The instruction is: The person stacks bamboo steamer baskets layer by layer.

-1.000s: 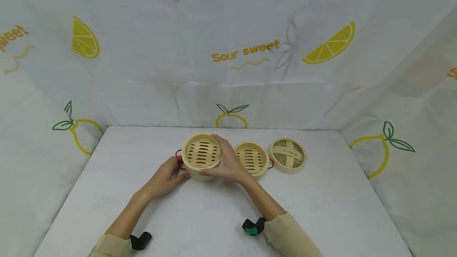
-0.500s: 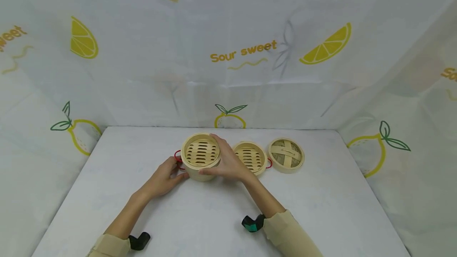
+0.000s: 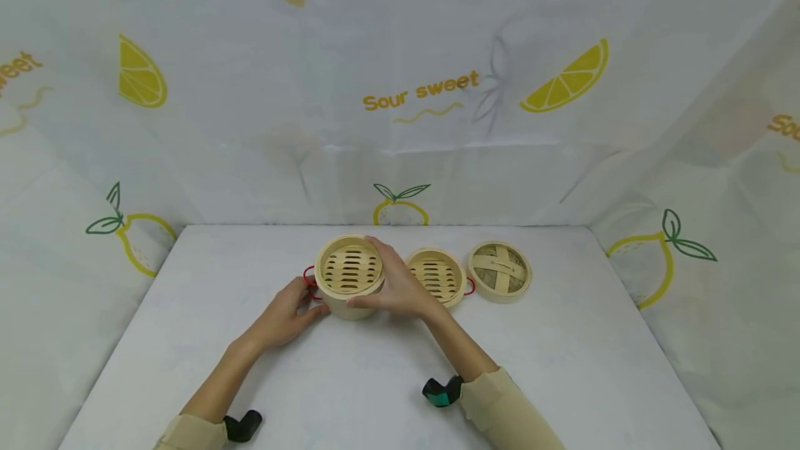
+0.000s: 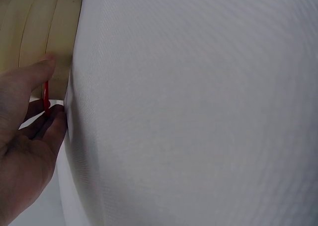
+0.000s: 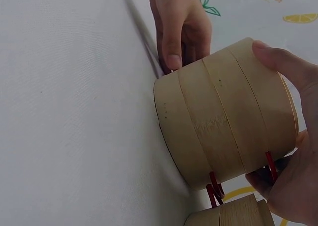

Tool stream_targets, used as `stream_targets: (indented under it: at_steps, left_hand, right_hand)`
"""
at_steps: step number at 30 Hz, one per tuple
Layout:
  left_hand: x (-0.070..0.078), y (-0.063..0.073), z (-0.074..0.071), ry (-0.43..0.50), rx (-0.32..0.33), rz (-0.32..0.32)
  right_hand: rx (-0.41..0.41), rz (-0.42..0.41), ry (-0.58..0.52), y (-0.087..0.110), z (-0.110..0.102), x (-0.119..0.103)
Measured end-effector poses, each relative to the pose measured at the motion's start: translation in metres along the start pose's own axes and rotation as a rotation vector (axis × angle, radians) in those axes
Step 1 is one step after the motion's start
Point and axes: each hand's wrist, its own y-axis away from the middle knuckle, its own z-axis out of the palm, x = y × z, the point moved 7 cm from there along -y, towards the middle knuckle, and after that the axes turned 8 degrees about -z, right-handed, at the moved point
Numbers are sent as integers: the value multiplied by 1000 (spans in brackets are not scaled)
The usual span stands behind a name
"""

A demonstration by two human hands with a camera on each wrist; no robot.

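A stack of round bamboo steamer baskets (image 3: 351, 269) with a slatted top stands upright on the white table, both hands on it. My right hand (image 3: 403, 289) grips its upper part from the right, thumb at the front and fingers round the back. Low on the left side, my left hand (image 3: 284, 314) holds the stack by a red handle loop (image 4: 46, 94), its thumb against the bamboo wall. Close to the stack's right side sits another slatted steamer basket (image 3: 436, 276), partly hidden by my right hand. In the right wrist view, seams divide the stack (image 5: 213, 112) into tiers.
Right of the single basket lies the woven bamboo steamer lid (image 3: 500, 271), its top facing up. A red loop (image 3: 470, 287) sticks out between them. White curtains with lemon prints (image 3: 400, 151) rise behind and beside the table (image 3: 350, 380).
Only the head view has shifted slightly; both hands keep their hold on the stack, and the single basket and the lid stay in place.
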Motion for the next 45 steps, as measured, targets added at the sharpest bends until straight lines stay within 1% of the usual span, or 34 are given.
stream_targets:
  at_steps: [15, 23, 37, 45]
  left_hand:
    - [0, 1, 1, -3, 0, 9]
    - [-1, 1, 1, 2, -1, 14]
    - [-1, 2, 0, -1, 9, 16]
    - [-2, 2, 0, -4, 7, 11]
  right_hand:
    - [-19, 25, 1, 1, 0, 2]
    - [-31, 24, 22, 1, -2, 1]
    - [-26, 7, 33, 10, -16, -4]
    - [-11, 5, 88, 16, -26, -5]
